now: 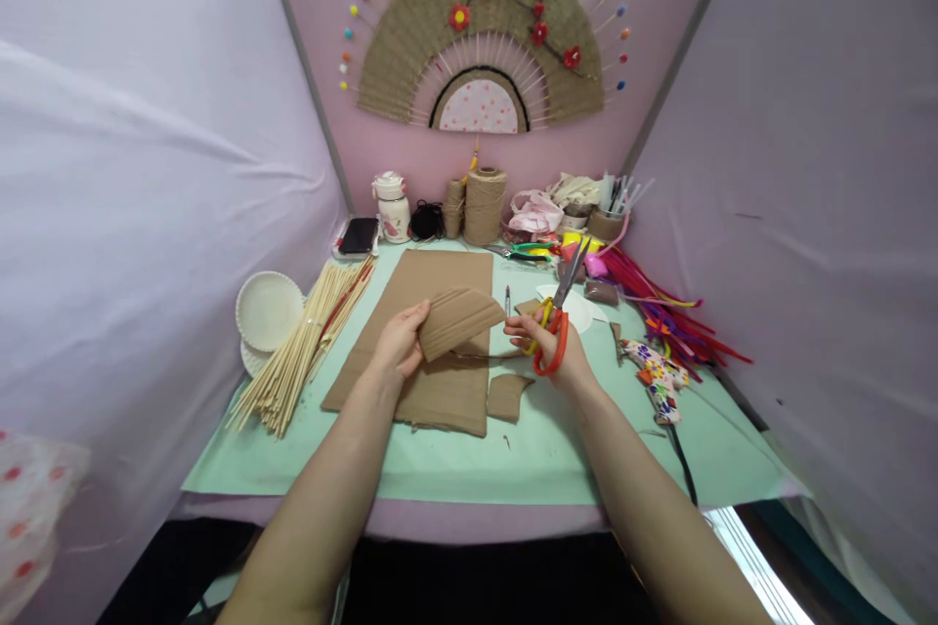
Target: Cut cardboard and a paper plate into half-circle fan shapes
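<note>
the left hand [402, 340] holds a curved piece of corrugated cardboard [460, 320] by its left end, thumb on top, lifted over a larger cardboard sheet [446, 400] that lies on the green surface [454, 474]. the right hand [551, 340] is closed around the handles of a pair of scissors [569, 283], one loop red-orange and the other yellow, with the blades pointing up and away from the person. the scissors are to the right of the curved piece, apart from it. a small cardboard offcut [507, 397] lies at the sheet's right edge, and a pen [507, 301] shows between the two hands. to the left, a bundle of thin sticks [304, 347] leans across a white scalloped dish [268, 310]. to the right are a flower-patterned glue gun [660, 381] and a heap of red and purple pipe cleaners [678, 317]. along the back stand a white bottle [394, 212] and a big spool of twine [485, 207], and a woven fan [410, 44] with red flowers hangs on the pink wall [322, 49] above.
</note>
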`<state>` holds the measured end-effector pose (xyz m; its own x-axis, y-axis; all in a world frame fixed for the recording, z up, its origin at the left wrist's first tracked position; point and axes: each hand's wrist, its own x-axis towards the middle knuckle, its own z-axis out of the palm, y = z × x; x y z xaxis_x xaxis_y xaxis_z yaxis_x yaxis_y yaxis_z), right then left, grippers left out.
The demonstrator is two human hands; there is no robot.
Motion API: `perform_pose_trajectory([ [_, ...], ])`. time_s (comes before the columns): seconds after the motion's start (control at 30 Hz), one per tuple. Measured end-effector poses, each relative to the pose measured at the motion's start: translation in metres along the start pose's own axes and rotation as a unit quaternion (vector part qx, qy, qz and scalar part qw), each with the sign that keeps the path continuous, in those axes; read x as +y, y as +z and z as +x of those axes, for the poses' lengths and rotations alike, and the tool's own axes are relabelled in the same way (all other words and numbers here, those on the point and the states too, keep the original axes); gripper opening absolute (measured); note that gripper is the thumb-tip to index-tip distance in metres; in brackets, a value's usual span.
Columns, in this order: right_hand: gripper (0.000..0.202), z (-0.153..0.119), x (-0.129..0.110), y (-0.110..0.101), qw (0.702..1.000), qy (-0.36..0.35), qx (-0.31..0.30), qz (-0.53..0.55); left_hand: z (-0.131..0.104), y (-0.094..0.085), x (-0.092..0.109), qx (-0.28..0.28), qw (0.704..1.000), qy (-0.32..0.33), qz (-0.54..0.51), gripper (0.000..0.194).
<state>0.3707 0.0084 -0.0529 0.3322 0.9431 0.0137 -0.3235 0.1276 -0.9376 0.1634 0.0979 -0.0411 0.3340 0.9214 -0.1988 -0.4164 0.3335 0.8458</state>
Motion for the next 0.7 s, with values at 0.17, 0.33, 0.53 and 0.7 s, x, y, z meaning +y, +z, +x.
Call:
perform_pose_trajectory([
  [0.17, 0.049, -0.0018, -0.0016, 0.0011, 1.000, -0.005, 0.008, -0.009, -0.0004, 0.0000, -0.0003, 0.000, 1.000, -0.011, -0.012, 0.014],
  [0.33, 0.049, -0.0036, -0.0020, 0.0049, 1.000, -0.004, 0.010, -0.016, -0.0002, 0.0020, -0.0034, -0.007, 1.000, -0.027, -0.013, 0.016],
  [0.53, 0.047, -0.0006, 0.0029, 0.0028, 1.000, -0.007, 0.018, 0.007, -0.0021, 0.0030, -0.0028, -0.019, 0.998, -0.048, -0.035, 0.017],
  [0.7, 0.050, 0.0043, 0.0072, -0.0003, 0.997, -0.007, 0.050, 0.055, -0.0053, 0.0028, 0.0020, -0.041, 0.995, -0.065, -0.068, 0.032],
])
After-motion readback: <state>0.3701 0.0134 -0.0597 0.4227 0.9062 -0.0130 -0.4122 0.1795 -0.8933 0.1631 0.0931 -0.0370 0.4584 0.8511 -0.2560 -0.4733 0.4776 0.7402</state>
